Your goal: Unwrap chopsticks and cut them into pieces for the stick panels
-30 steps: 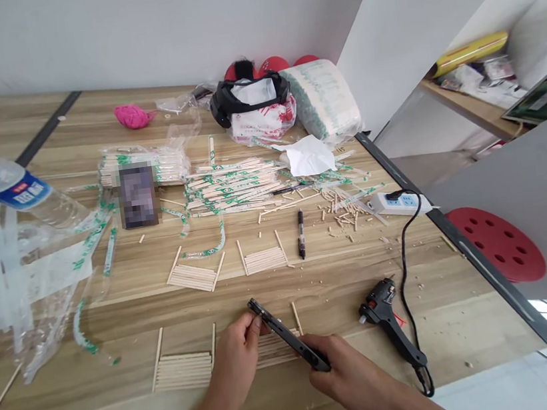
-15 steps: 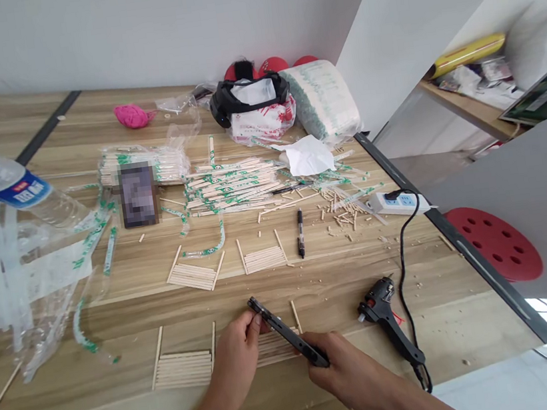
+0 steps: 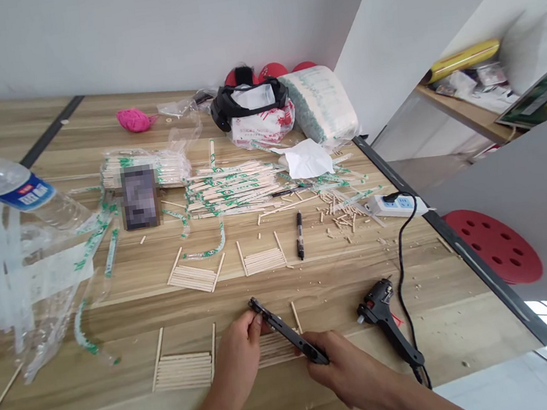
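My right hand (image 3: pixel 342 367) is wrapped round the handles of black pliers (image 3: pixel 284 330), whose head points up and to the left. My left hand (image 3: pixel 237 354) is closed in a pinch right by the pliers' head; whatever lies between its fingertips is hidden. Beneath the pliers, partly covered by both hands, lies a panel of wooden sticks (image 3: pixel 279 352) with an upright stick at its right side. Beside my left hand rests another stick panel (image 3: pixel 183 370) with two longer side sticks. A black glue gun (image 3: pixel 387 321) lies to the right of my right hand.
Two smaller stick panels (image 3: pixel 193 277) and a pen (image 3: pixel 300 235) lie farther back. Behind them are wrapped sticks (image 3: pixel 235 186), cut stick pieces (image 3: pixel 345 212) and a power strip (image 3: pixel 397 205) with the glue gun's cord. A water bottle (image 3: pixel 24 187) and plastic wrappers (image 3: pixel 48 295) occupy the left.
The view has shifted very slightly. Both hands and the pliers keep nearly the same position over the stick panel.
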Motion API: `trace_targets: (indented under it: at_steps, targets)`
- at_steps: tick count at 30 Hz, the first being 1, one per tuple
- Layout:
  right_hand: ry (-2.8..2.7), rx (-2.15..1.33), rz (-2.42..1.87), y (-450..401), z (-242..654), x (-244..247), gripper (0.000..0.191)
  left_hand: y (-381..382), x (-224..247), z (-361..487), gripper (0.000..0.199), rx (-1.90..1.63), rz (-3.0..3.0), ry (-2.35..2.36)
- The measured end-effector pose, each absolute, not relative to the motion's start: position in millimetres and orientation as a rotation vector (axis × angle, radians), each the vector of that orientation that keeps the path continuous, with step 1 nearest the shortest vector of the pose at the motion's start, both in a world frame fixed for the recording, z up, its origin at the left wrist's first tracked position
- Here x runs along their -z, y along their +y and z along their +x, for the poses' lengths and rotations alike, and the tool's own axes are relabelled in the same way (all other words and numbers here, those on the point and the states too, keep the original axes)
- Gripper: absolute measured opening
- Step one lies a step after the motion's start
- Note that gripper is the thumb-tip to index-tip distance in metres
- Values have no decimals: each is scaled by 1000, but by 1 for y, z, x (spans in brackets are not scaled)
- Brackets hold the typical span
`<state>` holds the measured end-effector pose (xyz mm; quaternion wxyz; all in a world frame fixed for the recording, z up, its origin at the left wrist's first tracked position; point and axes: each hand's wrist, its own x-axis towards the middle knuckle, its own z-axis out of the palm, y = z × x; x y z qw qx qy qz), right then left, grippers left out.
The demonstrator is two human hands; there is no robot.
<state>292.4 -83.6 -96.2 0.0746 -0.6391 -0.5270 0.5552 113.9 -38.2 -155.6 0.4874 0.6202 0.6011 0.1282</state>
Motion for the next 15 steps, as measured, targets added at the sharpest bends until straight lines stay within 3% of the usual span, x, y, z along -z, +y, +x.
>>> trace_targets:
  at_steps: [15]
  targets:
    - [-1564, -1663, -1835, -83, 298, 124, 24, -24, 128, 94, 40, -430, 1581, 1489]
